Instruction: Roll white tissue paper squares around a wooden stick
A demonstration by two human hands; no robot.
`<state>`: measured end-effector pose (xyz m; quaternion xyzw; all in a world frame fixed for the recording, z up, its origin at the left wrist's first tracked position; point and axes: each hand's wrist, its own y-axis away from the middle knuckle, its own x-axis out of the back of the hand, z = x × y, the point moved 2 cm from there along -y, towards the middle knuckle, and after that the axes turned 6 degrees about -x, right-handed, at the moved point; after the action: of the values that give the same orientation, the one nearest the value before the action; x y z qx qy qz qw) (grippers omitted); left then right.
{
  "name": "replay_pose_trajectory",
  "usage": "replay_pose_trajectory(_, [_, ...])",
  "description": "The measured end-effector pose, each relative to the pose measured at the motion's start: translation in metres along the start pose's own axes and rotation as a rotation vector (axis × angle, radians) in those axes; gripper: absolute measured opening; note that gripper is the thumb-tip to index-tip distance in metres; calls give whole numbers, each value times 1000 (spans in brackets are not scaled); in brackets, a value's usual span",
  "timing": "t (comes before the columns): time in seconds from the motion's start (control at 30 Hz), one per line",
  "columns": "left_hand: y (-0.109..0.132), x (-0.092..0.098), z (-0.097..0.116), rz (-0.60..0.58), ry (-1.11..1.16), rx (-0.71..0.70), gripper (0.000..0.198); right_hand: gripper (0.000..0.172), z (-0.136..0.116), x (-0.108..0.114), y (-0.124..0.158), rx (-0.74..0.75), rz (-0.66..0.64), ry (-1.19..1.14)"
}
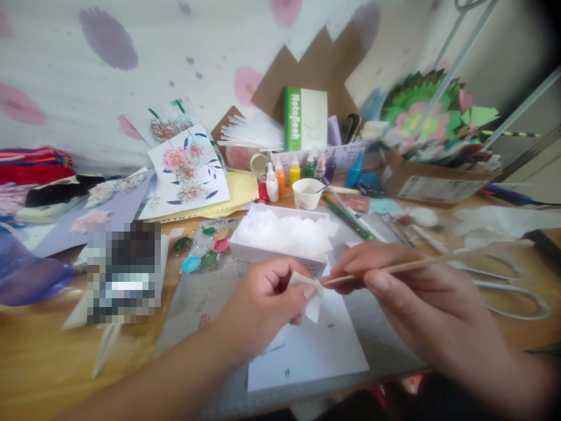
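Note:
My left hand (pixel 280 298) pinches a small folded piece of white tissue (pixel 313 307) between thumb and fingers. A thin wooden stick (pixel 407 266) is held pen-like in my right hand (pixel 407 292), its narrow end pointing at the tissue. Whether that tip touches the tissue, I cannot tell. Below both hands lies a white sheet of paper (pixel 315 356) with a few small green paint marks. Just beyond them stands a white box (pixel 258 251) filled with fluffy white pieces (pixel 284 231).
A grey mat (pixel 188 316) covers part of the wooden table. Blobs of paint (pixel 210 260) lie left of the box. Behind it are a white cup (pixel 307 196) and several paint bottles (pixel 294 171). Scissors (pixel 508 292) rest at right; a cardboard box (pixel 438 181) stands behind.

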<state>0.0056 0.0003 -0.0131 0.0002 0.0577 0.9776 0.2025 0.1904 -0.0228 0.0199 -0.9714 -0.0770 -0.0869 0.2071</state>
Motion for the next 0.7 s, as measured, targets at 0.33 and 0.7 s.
replay_pose_trajectory(0.33, [2,-1,11,-36,-257,-90,13,12,0,1,2,-93,-40,-138])
replay_pose_trajectory(0.7, [2,-2,12,-35,-305,-106,12,16,1,0,0,-69,-53,-13])
